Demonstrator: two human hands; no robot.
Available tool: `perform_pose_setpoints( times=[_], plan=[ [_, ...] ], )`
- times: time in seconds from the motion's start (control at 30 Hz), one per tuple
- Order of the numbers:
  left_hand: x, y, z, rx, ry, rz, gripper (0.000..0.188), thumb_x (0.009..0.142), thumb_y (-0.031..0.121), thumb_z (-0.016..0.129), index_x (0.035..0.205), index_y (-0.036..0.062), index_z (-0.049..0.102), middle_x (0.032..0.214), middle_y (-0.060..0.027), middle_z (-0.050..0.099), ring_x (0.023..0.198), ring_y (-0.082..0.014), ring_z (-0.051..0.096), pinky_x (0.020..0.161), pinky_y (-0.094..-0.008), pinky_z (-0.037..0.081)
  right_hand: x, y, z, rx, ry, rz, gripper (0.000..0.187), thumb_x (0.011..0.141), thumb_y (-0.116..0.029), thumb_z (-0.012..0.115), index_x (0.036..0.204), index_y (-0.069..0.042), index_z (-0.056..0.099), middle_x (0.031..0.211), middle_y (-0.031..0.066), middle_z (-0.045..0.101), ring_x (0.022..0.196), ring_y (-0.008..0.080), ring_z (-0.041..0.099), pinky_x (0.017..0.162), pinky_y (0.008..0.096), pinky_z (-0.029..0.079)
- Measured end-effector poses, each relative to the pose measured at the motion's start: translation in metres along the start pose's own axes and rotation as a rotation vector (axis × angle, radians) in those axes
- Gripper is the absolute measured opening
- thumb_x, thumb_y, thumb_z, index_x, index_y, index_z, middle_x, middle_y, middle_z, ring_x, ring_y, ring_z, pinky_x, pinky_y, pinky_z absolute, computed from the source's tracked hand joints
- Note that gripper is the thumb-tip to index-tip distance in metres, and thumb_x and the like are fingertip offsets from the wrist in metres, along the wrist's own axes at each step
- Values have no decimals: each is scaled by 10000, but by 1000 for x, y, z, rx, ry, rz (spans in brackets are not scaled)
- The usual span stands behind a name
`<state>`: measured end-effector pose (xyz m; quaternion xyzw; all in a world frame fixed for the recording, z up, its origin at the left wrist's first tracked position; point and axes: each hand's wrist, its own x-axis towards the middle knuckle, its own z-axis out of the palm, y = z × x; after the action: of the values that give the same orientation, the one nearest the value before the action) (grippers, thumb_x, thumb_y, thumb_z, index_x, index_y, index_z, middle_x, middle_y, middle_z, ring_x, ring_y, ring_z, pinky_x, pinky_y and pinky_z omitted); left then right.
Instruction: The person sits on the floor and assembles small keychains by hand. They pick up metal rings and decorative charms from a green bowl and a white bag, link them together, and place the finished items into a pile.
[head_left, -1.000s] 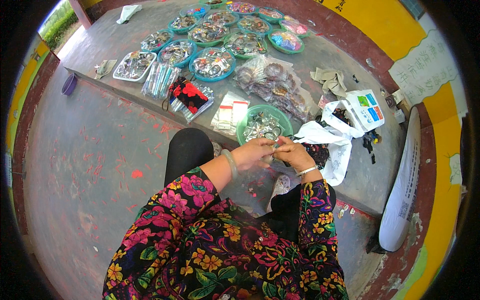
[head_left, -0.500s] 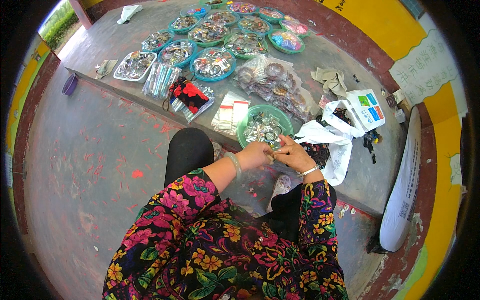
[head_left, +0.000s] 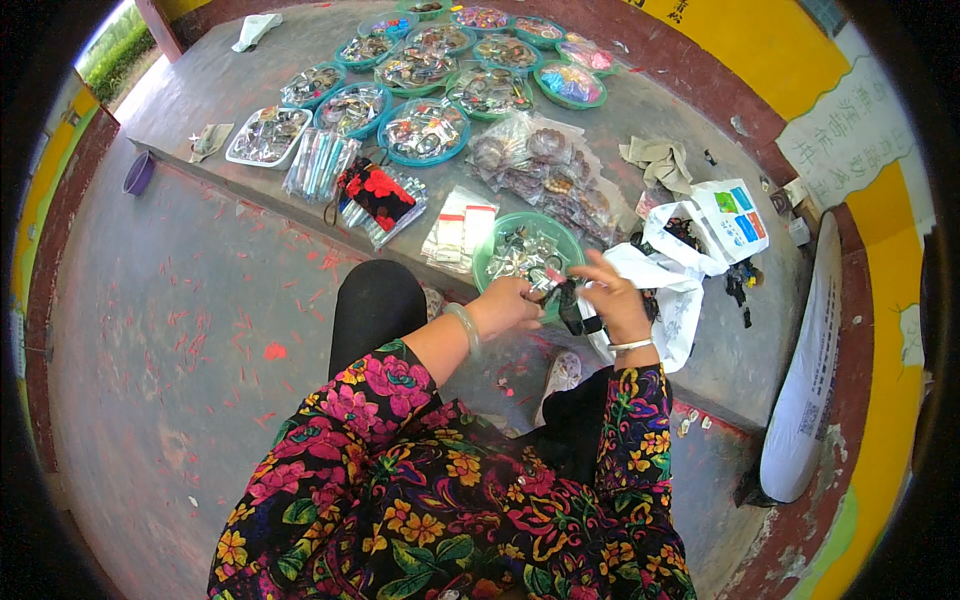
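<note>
My left hand (head_left: 506, 307) is closed at the near rim of the green basin (head_left: 481, 262). Its fingertips press around something small that I cannot make out. To its right is my right hand (head_left: 617, 300), slightly blurred, its fingers bent toward the left hand. A dark, limp, strap-like item (head_left: 574, 308) hangs at its thumb and fingertips, with a pinkish bit near its top. Small shiny packets (head_left: 522, 250) fill the basin. Beside the right wrist, a white plastic bag (head_left: 683, 327) holds dark pieces, partly hidden by that hand.
Basins of packaged goods (head_left: 425, 130) crowd the far part of the raised grey ledge. White-and-red packets (head_left: 460, 229), a black-and-red pouch (head_left: 378, 195) and clear bags of brown items (head_left: 560, 178) lie nearer. A long white sack (head_left: 803, 400) stands at right.
My hands have parted. The right hand has shifted right and slightly up, and the dark item now shows beside its fingers. My left hand has stayed nearly in place.
</note>
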<state>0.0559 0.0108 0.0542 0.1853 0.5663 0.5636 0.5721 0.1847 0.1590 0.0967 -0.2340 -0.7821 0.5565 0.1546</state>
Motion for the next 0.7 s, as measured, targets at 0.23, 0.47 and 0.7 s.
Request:
perform_pose_setpoints(
  times=[0.23,0.47,0.7],
  plan=[
    [5,9,-8,-231,-25,87,203,800,5,555,991,-55,525,951,-92,558,852,-149,573,758,-251,495,-13,-10,-10,-18,-413,334,236,813,-206,520,891,-17,638,803,44,645,685,97,598,546,200,422],
    [-13,30,-4,-166,-48,176,226,797,53,585,1003,-23,534,923,-67,574,811,-138,578,716,-238,494,-3,8,33,176,-406,259,441,817,-337,574,1097,3,540,931,78,599,859,141,539,743,281,433],
    [-14,30,-7,-133,-34,132,230,788,50,596,1007,2,548,874,-25,588,743,-89,561,633,-210,482,5,7,29,969,-58,343,209,817,-141,597,1003,-48,568,841,11,578,793,126,543,648,263,418]
  ],
)
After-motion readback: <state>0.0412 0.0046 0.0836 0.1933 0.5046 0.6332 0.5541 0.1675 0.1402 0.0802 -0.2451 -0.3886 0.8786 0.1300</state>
